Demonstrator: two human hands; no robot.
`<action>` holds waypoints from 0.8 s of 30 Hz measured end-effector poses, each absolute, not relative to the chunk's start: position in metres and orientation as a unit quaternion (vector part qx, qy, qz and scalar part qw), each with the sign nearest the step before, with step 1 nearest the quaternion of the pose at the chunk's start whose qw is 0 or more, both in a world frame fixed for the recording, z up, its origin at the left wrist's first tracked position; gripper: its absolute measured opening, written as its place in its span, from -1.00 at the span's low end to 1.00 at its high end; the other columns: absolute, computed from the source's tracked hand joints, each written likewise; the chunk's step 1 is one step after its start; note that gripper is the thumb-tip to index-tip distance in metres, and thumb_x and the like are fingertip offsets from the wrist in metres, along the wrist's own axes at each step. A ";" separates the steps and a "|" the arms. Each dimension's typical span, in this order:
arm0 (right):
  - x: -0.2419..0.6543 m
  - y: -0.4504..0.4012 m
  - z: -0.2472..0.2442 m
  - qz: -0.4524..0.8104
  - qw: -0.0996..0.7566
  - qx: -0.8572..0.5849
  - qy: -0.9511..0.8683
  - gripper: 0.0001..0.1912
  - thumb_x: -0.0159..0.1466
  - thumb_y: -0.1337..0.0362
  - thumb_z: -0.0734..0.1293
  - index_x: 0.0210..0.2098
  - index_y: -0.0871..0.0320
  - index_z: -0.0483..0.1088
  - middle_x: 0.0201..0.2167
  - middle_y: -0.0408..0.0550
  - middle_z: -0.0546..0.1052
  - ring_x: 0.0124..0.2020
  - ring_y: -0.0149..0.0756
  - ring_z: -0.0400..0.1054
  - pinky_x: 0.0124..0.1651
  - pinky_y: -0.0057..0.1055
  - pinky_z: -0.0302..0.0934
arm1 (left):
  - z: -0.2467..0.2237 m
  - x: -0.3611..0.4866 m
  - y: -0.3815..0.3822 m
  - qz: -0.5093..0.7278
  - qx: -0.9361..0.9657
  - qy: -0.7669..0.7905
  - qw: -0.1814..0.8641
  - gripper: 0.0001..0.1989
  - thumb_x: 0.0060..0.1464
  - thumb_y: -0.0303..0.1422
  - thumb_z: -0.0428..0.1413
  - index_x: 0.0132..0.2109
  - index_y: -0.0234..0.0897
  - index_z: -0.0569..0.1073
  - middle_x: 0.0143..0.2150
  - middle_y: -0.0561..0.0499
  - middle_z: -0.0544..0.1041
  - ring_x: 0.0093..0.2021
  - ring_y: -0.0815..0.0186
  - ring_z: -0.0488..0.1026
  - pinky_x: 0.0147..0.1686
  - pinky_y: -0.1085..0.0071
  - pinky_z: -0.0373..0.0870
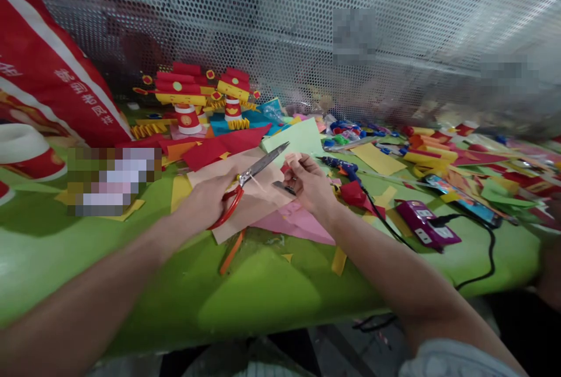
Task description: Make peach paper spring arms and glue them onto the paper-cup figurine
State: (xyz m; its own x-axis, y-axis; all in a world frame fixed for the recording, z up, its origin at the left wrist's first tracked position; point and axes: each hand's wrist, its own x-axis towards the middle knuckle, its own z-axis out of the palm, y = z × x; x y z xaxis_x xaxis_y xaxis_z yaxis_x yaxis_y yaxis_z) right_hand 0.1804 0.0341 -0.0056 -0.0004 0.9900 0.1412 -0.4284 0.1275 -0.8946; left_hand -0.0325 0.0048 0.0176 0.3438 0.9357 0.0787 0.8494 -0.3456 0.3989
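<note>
My left hand (211,197) grips red-handled scissors (258,165), whose blades point up and to the right over the paper. Between the fingers of my right hand (310,183) is a small pinkish piece of paper (294,158), pinched near the blade tips but apart from them. Beneath both hands lies a sheet of peach paper (236,165), with a pale green sheet (309,136) behind it and a pink sheet (302,224) in front. A dark flat item (284,188) shows below my right fingers; its kind is unclear.
Red and yellow paper figures (186,93) stand on cups at the back. A blue glue gun (344,165) and a purple power strip (427,224) with black cables lie to the right. A red bag (65,67) leans at left. Perforated metal (280,32) closes off the back.
</note>
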 end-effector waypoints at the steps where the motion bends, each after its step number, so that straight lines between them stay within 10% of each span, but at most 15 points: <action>1: 0.180 0.034 -0.005 0.567 0.626 -0.331 -0.421 -0.64 -0.12 0.12 0.47 -0.45 0.09 0.26 -0.48 -0.29 0.38 -0.61 -0.57 0.23 -0.58 -0.55 0.24 | 0.018 -0.032 0.004 0.151 0.804 0.552 0.159 -0.43 0.02 -0.47 -0.18 0.22 -0.36 0.18 -0.09 -0.28 0.47 -0.11 -0.02 0.41 -0.13 0.17 0.27; 15: 0.173 0.024 -0.004 0.562 0.627 -0.281 -0.460 -0.68 -0.10 0.13 0.49 -0.51 0.10 0.29 -0.65 -0.33 0.37 -0.63 -0.54 0.29 -0.57 -0.57 0.28 | 0.010 -0.026 -0.006 0.135 0.818 0.520 0.204 -0.45 0.14 -0.36 -0.30 0.26 -0.45 0.02 -0.04 -0.28 0.39 -0.09 0.10 0.34 -0.05 0.18 0.25; 24: 0.169 0.020 -0.007 0.533 0.624 -0.280 -0.497 -0.70 -0.07 0.12 0.47 -0.48 0.10 0.33 -0.68 -0.31 0.40 -0.65 -0.52 0.29 -0.54 -0.53 0.28 | 0.012 -0.022 -0.008 0.146 0.767 0.554 0.288 -0.41 0.19 -0.06 -0.41 -0.11 -0.26 0.41 -0.43 -0.05 0.47 -0.39 0.17 0.40 -0.31 0.28 0.31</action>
